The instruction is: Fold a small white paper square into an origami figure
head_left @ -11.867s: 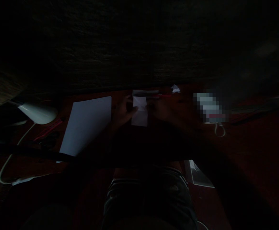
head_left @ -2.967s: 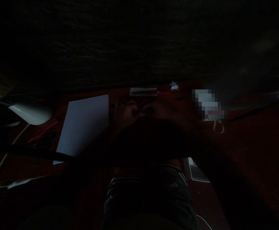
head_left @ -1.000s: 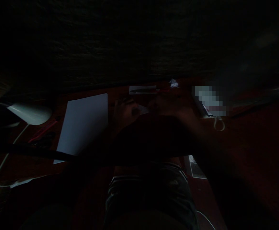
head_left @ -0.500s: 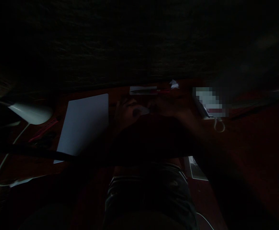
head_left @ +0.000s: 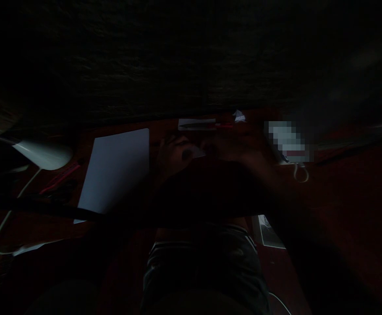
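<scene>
In the dim light, my left hand (head_left: pixel 175 153) is closed on a small piece of white paper (head_left: pixel 199 152), its thumb lying over the paper. The paper tapers toward my right hand (head_left: pixel 225 148), whose fingers are bent beside its right end. Deep shadow covers those fingertips, so their exact grip is hard to make out. Just beyond both hands, a knife (head_left: pixel 219 125) with a red handle and dark blade rests across a white paper strip (head_left: pixel 180 122). To the left of my left hand lies a large white sheet of paper (head_left: pixel 117 164).
A crumpled paper scrap (head_left: pixel 239 116) lies at the table's far edge. On the right is a blurred-out flat object (head_left: pixel 287 142) with a looped cord (head_left: pixel 300 173). A white lamp-like cone (head_left: pixel 46 155), a cable (head_left: pixel 1 227) and a red item (head_left: pixel 60 177) are at left.
The paper between my hands shows slightly less and sits at a different tilt. Both hands stay in nearly the same place, with small finger shifts.
</scene>
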{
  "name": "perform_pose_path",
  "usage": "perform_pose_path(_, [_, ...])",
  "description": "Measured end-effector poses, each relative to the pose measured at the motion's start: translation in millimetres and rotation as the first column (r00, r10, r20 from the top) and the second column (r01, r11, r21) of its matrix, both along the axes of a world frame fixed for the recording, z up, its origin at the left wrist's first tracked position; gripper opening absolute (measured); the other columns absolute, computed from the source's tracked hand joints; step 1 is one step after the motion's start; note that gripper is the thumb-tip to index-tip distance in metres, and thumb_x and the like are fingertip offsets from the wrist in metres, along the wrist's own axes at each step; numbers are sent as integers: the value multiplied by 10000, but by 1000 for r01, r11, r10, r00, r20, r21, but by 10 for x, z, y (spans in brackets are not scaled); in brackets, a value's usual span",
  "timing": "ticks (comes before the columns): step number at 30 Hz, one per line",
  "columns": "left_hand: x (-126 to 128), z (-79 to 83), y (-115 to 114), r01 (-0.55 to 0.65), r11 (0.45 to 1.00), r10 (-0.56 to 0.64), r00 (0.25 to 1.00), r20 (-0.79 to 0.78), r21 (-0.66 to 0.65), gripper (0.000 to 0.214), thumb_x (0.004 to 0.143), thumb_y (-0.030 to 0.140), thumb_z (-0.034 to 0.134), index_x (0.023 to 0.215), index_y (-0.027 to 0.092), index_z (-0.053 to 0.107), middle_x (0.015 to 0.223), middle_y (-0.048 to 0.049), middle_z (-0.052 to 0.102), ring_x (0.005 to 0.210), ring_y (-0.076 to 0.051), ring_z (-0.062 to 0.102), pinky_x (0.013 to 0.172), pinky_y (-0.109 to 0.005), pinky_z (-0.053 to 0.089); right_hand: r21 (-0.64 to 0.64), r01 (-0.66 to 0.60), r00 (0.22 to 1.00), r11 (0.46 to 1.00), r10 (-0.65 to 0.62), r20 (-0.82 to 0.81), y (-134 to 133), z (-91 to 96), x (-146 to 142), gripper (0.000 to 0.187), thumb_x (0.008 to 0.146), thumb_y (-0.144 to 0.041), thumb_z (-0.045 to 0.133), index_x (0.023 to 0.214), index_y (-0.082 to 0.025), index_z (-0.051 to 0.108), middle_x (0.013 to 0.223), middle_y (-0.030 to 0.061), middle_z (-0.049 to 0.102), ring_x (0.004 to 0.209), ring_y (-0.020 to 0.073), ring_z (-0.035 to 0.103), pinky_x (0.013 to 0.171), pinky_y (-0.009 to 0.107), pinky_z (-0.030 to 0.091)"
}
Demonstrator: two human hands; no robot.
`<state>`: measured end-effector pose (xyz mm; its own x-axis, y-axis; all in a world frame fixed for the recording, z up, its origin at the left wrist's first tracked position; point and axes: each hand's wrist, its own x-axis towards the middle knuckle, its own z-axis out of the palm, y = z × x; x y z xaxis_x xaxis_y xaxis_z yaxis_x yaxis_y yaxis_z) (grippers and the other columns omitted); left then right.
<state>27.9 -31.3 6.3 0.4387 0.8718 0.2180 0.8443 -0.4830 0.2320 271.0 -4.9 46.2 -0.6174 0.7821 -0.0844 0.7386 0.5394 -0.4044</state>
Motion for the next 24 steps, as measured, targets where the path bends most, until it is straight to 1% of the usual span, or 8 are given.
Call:
perform_pose_path(2, [1,2,-2,-2,1000,2,1000,-7,-7,291,1086,308,664,1299,300,862,1399,-86,802,1373,-380,662,1184,-630,476,-13,-13,1000,1000,14,13,3,7,12,358,1008,-68,659,1237,-205,897,1295,95,898,1139,245,824,934,317,557])
perform_pose_path(6, [0,8,-7,4,1000,-5,1000,-10,-14,312,1095,301,645,1318,300,863,1408,-88,803,1373,-382,664,1190,-643,476,9,-44,999,999,44,23,-10,34,26,369,1002,-53,661,1210,-215,919,1227,81,915,1082,231,837,930,310,571])
perform_pose_path(10, [-7,-7,-3,24,1000,-24,1000,9,19,300,1081,286,674,1311,292,865,1391,-94,812,1395,-387,661,1198,-650,490,1,-32,997,999,32,64,-23,53,27,416,1023,-37,632,1263,-221,916,1304,90,906,1142,239,843,952,318,582])
perform_pose_path(12, [-16,-26,10,51,998,-52,998,20,28,295,1081,260,665,1298,274,866,1377,-98,809,1375,-368,682,1209,-634,508,-6,-31,996,999,32,87,-31,71,25,419,1011,-26,630,1252,-212,918,1309,92,905,1153,243,844,952,317,585])
perform_pose_path(15, [-31,-71,41,104,994,-105,993,47,15,293,1080,228,648,1283,229,859,1368,-107,795,1316,-331,724,1201,-574,562,-8,-30,992,1000,31,118,-59,119,11,398,984,-26,646,1194,-207,931,1244,85,917,1095,237,850,920,306,591])
perform_pose_path(18, [-32,-110,65,134,991,-135,988,81,14,288,1070,201,650,1276,213,851,1375,-108,776,1313,-308,730,1196,-519,597,12,2,983,1000,-4,184,-109,190,-27,351,1000,-52,653,1135,-206,938,1190,91,921,1075,247,851,890,305,587])
perform_pose_path(21, [-15,-110,63,134,991,-135,988,79,18,289,1069,176,639,1265,217,847,1384,-105,760,1357,-308,716,1235,-513,592,21,22,965,1000,-27,261,-166,262,-78,304,1025,-83,659,1103,-193,932,1188,114,915,1103,270,849,883,315,581])
perform_pose_path(24, [8,-73,42,131,991,-130,990,49,-15,310,1081,165,607,1285,196,838,1394,-122,752,1364,-315,718,1247,-524,593,23,23,953,999,-29,303,-216,291,-120,299,1035,-88,648,1113,-171,924,1201,149,906,1120,291,847,896,332,592])
